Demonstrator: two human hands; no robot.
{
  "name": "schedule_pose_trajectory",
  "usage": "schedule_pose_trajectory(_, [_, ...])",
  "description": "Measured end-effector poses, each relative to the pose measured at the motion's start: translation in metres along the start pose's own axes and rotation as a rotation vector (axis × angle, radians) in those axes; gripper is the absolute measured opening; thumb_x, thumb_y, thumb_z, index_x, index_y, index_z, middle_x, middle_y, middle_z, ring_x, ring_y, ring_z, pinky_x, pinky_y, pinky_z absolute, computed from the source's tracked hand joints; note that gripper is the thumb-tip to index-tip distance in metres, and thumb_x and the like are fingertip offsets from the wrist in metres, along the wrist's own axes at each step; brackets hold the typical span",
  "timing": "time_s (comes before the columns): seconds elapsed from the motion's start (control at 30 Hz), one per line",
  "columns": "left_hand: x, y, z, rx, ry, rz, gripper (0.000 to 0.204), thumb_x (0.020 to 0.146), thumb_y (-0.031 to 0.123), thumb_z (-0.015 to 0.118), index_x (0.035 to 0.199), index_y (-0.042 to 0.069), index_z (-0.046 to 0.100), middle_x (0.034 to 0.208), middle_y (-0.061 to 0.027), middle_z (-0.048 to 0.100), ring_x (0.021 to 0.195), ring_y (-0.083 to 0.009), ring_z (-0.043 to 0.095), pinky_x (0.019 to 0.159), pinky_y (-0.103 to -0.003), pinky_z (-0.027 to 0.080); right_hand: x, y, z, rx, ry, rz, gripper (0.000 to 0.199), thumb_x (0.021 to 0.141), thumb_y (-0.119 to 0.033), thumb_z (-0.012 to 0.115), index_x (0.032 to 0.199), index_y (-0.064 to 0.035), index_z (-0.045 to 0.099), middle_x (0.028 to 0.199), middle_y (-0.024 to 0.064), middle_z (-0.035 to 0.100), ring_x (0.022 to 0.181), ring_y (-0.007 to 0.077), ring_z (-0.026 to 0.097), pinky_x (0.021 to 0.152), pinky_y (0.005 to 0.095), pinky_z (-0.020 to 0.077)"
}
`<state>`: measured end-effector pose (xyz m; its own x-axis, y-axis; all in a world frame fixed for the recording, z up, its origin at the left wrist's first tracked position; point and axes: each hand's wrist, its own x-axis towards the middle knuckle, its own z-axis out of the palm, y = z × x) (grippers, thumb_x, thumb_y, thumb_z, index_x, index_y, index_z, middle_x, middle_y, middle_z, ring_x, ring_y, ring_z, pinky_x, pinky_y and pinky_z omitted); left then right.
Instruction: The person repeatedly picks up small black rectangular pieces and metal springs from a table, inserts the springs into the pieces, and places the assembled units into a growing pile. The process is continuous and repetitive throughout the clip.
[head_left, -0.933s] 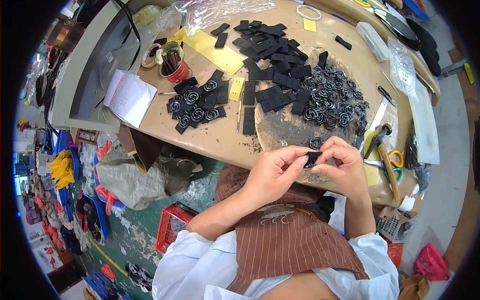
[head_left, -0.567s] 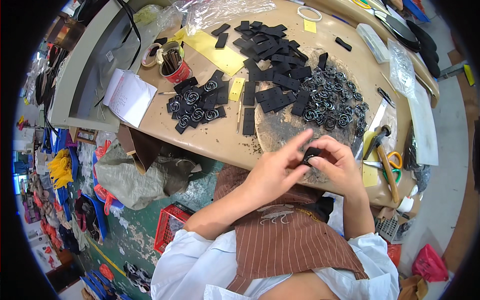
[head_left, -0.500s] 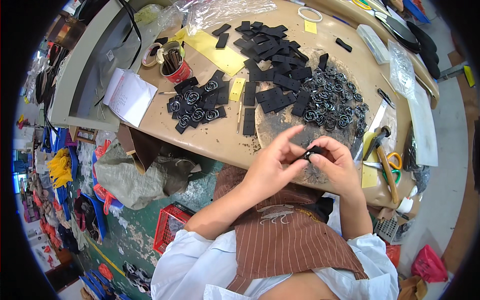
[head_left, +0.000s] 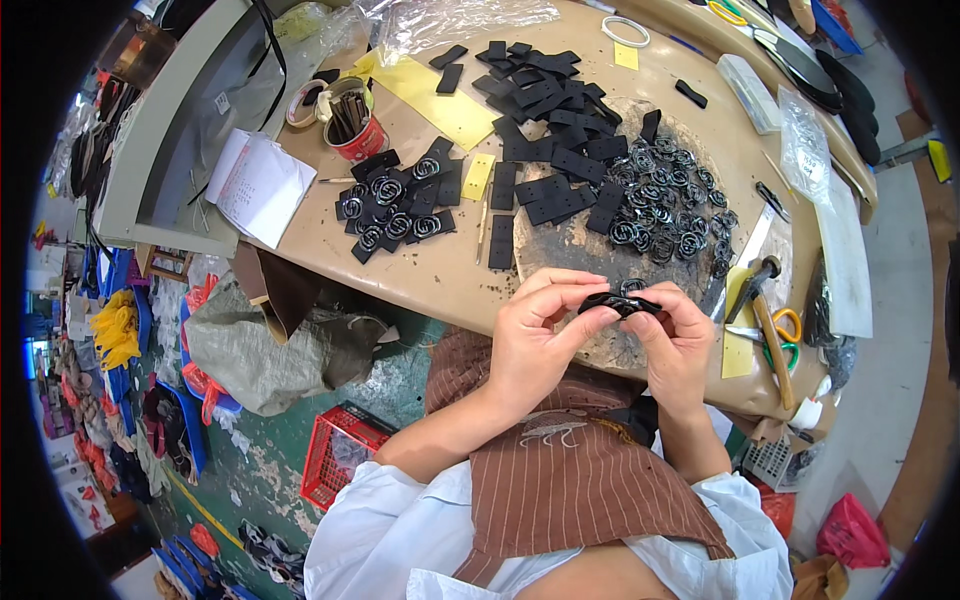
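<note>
My left hand (head_left: 538, 335) and my right hand (head_left: 678, 345) pinch the two ends of a small black strip (head_left: 615, 302) over the table's near edge. The strip is bent, and a shiny dark ring-shaped ornament (head_left: 632, 286) shows at its upper edge. How the two are joined is hidden by my fingers. Just beyond my hands lies a heap of dark metal ring ornaments (head_left: 660, 205) on a worn round board (head_left: 545, 255). Loose black strips (head_left: 550, 95) are piled behind it. To the left is a cluster of black strips with ring ornaments on them (head_left: 388, 205).
A hammer (head_left: 765, 310) and orange- and green-handled scissors (head_left: 790, 325) lie on the right. At the left stand a red can of dark strips (head_left: 355, 135) and an open notebook (head_left: 262, 195). A red crate (head_left: 335, 455) is on the floor.
My left fingers, spread before, have closed onto the strip's left end. The strip is now stretched sideways between both hands, and the ring ornament shows at it.
</note>
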<state>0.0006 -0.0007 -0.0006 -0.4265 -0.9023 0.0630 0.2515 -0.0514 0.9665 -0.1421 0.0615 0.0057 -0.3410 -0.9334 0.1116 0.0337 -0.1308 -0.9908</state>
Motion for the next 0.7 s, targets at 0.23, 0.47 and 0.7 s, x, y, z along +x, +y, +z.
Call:
schedule_pose_trajectory(0.23, [0.012, 0.016, -0.026, 0.281, -0.386, 0.191, 0.016, 0.074, 0.003, 0.068, 0.089, 0.0, 0.063, 0.101, -0.0105, 0.061, 0.092, -0.0222, 0.059, 0.076, -0.031, 0.047, -0.003, -0.008, -0.015, -0.15, -0.264, -0.069, 0.013, 0.078, -0.002, 0.064, 0.09, 0.0021, 0.06, 0.088, 0.0064, 0.055, 0.079, 0.0125, 0.05, 0.068, 0.0238, 0.0393])
schedule_pose_trajectory(0.47, [-0.004, 0.002, -0.021, 0.377, -0.213, 0.37, 0.02, 0.073, 0.0, 0.067, 0.092, 0.0, 0.062, 0.109, -0.0103, 0.059, 0.091, -0.0197, 0.059, 0.075, -0.03, 0.048, 0.002, -0.011, -0.003, -0.072, -0.255, -0.052, 0.021, 0.077, -0.002, 0.064, 0.096, 0.001, 0.055, 0.094, 0.0087, 0.054, 0.092, 0.0174, 0.048, 0.085, 0.0302, 0.0373])
schedule_pose_trajectory(0.7, [-0.011, -0.017, -0.027, -0.589, -0.159, -0.445, 0.018, 0.08, -0.003, 0.061, 0.098, -0.001, 0.063, 0.123, -0.0116, 0.051, 0.094, -0.0096, 0.056, 0.081, -0.023, 0.046, -0.008, -0.001, 0.009, -0.173, -0.196, -0.136, 0.017, 0.077, 0.003, 0.062, 0.091, -0.0006, 0.054, 0.094, 0.0075, 0.055, 0.086, 0.017, 0.051, 0.08, 0.0287, 0.0405])
